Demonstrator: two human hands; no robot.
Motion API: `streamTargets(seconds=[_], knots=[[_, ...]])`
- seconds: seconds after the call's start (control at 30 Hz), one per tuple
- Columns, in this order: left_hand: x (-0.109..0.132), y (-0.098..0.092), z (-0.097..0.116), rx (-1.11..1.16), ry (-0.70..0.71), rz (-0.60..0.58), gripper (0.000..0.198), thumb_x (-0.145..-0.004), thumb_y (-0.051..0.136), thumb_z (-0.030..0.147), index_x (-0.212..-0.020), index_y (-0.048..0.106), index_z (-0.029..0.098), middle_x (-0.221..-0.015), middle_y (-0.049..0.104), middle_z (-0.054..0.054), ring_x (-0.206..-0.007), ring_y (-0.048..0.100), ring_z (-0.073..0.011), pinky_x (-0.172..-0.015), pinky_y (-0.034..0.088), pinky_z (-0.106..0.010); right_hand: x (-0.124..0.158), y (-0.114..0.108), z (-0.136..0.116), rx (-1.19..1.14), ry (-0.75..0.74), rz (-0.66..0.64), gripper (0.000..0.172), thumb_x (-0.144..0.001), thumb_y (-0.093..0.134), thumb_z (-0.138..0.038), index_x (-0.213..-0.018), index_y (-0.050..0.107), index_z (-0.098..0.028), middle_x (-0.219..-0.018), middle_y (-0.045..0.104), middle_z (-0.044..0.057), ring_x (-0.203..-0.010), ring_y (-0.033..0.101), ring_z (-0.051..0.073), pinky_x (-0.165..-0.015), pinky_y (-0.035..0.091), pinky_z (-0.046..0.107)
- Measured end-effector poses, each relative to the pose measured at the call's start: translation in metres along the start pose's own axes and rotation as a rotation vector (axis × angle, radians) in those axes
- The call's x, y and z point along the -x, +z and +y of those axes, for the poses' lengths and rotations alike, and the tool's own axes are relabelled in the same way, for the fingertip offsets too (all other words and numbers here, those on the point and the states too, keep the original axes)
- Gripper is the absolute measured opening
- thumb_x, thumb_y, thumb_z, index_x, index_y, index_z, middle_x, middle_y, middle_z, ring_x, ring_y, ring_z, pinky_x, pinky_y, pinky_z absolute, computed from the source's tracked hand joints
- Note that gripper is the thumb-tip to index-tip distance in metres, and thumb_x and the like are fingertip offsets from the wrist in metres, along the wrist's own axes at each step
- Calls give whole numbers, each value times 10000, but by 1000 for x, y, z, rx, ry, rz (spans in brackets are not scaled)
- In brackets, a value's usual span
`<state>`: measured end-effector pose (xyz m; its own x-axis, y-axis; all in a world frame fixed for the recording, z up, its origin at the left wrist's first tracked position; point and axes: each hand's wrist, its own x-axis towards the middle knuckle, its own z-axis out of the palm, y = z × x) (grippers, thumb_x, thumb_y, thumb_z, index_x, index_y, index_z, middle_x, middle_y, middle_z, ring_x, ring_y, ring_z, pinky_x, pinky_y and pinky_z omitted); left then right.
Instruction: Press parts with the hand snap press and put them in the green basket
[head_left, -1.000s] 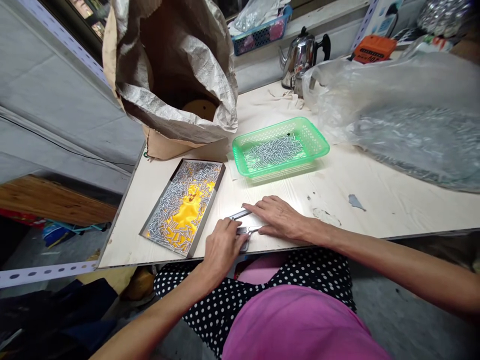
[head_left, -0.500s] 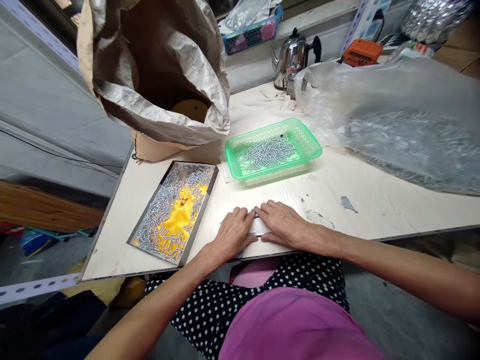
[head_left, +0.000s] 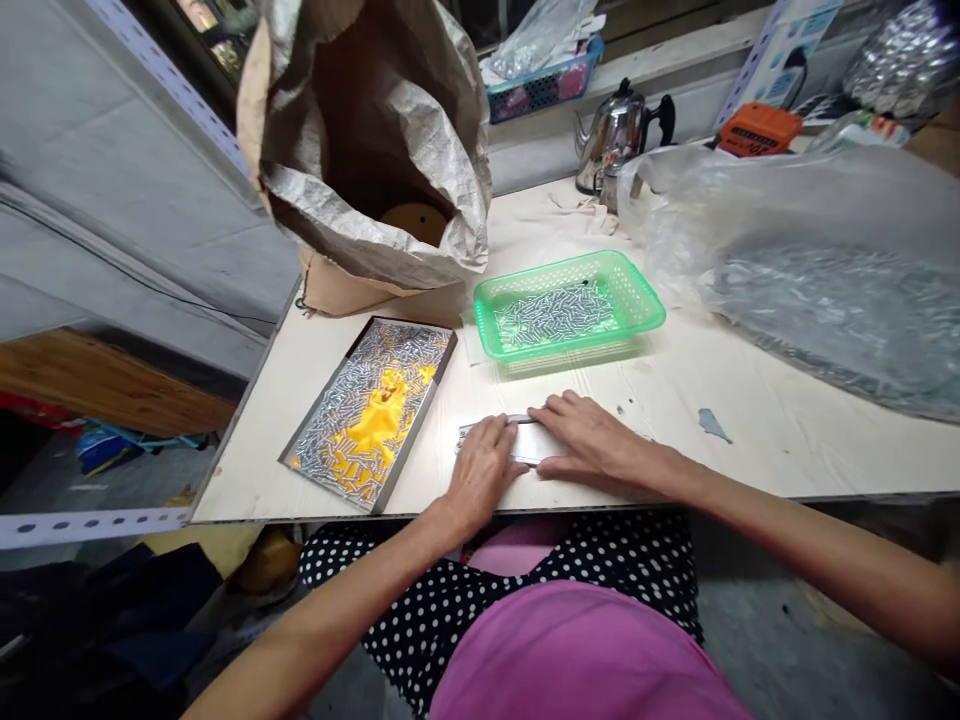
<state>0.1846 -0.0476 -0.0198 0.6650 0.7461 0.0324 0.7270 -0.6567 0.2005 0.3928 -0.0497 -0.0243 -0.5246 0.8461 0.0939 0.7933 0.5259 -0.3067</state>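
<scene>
A flat, pale metal piece with shiny long edges (head_left: 531,443) lies on the table close to its front edge. My left hand (head_left: 484,465) lies across its left part, fingers over the far edge and thumb at the near side. Small fittings show at the end that sticks out left of this hand. My right hand (head_left: 592,435) grips the right end between fingers and thumb, covering that end. Left of the hands is a shallow metal-sided tray (head_left: 411,440) of small silvery pins over a yellow base. Beyond the hands stands a green plastic basket (head_left: 637,315) holding more such pins.
A large paper sack (head_left: 450,170) gapes open at the table's back left. A clear plastic bag (head_left: 840,300) of shiny contents covers the right side. At the back are a metal kettle (head_left: 619,135) and an orange box (head_left: 759,130). A grey scrap (head_left: 712,425) lies on the table (head_left: 772,440).
The view has shifted, so the table's things appear further right. More of the metal piece shows at its left end and between my hands. Both hands remain on it, a little further apart.
</scene>
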Motion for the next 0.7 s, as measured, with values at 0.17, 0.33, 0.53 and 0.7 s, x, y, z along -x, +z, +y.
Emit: streamTargets(seconds=[0.17, 0.33, 0.53, 0.7], knots=[[36, 29, 29, 67, 93, 135, 516, -914, 575, 377, -1356, 451, 141, -1465, 456, -159, -1396, 355, -337, -1102, 364, -545, -2, 0, 18, 11, 37, 2, 257, -953, 492, -303, -1115, 620, -151, -998, 630, 107, -927, 530, 245, -784, 392, 353], [46, 36, 38, 200, 106, 138, 499, -940, 493, 470, -1325, 496, 154, -1380, 553, -142, -1364, 415, -315, -1125, 331, -560, -27, 3, 20, 122, 143, 36, 211, -955, 490, -246, -914, 672, -147, -920, 637, 96, -898, 529, 238, -767, 367, 343], [48, 30, 39, 269, 133, 143, 576, -926, 506, 501, -1364, 460, 128, -1384, 538, -167, -1362, 417, -303, -1120, 352, -516, -54, -7, -36, 164, -112, -33, 127, -915, 565, -228, -923, 685, -185, -958, 635, 83, -925, 495, 238, -747, 327, 343], [80, 14, 52, 261, 388, 220, 312, -955, 504, 382, -1113, 635, 146, -1142, 690, -88, -1123, 614, -200, -1047, 452, -339, -63, 5, -81, 73, -587, -142, 100, -893, 597, -231, -854, 687, -209, -934, 617, 65, -974, 459, 231, -740, 322, 338]])
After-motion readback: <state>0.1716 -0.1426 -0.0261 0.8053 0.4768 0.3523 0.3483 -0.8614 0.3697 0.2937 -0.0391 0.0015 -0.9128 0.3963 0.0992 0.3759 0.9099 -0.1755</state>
